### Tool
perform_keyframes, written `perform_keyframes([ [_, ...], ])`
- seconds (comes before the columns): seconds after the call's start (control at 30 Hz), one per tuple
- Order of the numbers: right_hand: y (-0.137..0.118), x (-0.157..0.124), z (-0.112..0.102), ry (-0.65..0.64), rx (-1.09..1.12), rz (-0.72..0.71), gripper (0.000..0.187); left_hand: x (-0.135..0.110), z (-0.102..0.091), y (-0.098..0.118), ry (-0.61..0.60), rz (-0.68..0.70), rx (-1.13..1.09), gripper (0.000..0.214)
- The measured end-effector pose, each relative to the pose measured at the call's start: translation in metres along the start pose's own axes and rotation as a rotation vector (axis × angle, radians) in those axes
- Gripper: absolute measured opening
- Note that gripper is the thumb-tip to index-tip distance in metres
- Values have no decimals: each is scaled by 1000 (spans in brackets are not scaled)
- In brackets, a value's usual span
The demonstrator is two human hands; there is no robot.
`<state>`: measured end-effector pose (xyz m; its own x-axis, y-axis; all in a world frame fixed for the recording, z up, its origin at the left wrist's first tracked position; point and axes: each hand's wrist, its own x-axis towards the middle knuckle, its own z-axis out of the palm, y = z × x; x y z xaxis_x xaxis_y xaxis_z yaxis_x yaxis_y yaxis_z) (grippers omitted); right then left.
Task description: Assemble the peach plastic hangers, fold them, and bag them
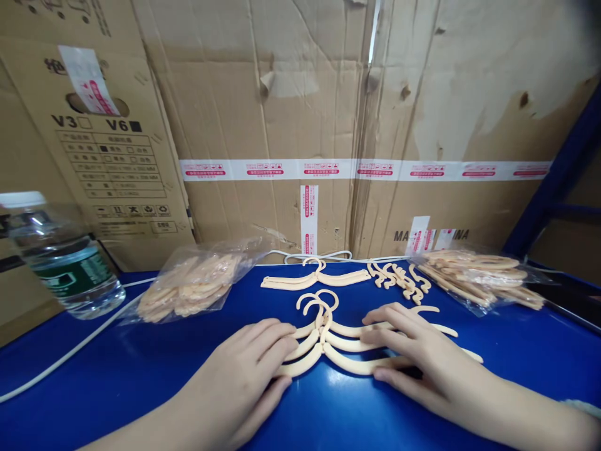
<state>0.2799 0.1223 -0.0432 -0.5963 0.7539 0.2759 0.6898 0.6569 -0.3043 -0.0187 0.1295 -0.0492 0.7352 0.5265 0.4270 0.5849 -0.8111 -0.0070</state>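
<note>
Three small cream plastic hangers (328, 341) lie overlapped on the blue table (328, 413), hooks pointing away from me. My left hand (244, 376) rests flat on their left arms, fingers stretched out. My right hand (417, 354) lies flat on their right arms, fingers spread. Neither hand grips anything. Behind them lies a stack of hangers (315, 279), and loose hook pieces (399, 279) sit to its right.
A clear bag of cream parts (192, 288) lies at the left, another bag (483, 275) at the right. A water bottle (61, 257) stands far left. A white cable (70, 354) crosses the table. Cardboard boxes (328, 125) wall the back; a blue frame (554, 181) rises right.
</note>
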Motion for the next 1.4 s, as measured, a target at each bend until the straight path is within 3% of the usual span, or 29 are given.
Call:
perform_keyframes([
  [0.13, 2, 4, 0, 9, -27, 22, 21, 3, 1, -1, -44, -21, -68, 26],
  [0.7, 9, 5, 10, 57, 76, 87, 10, 1, 11, -10, -28, -44, -82, 20],
  [0.97, 6, -1, 6, 61, 62, 49, 14, 4, 2, -4, -66, -57, -63, 18],
  [1.2, 14, 3, -3, 239, 1, -22, 14, 0, 1, 1, -29, -29, 37, 17],
  [1.4, 47, 1, -31, 435, -62, 74, 24, -3, 2, 4, -19, -4, 109, 19],
])
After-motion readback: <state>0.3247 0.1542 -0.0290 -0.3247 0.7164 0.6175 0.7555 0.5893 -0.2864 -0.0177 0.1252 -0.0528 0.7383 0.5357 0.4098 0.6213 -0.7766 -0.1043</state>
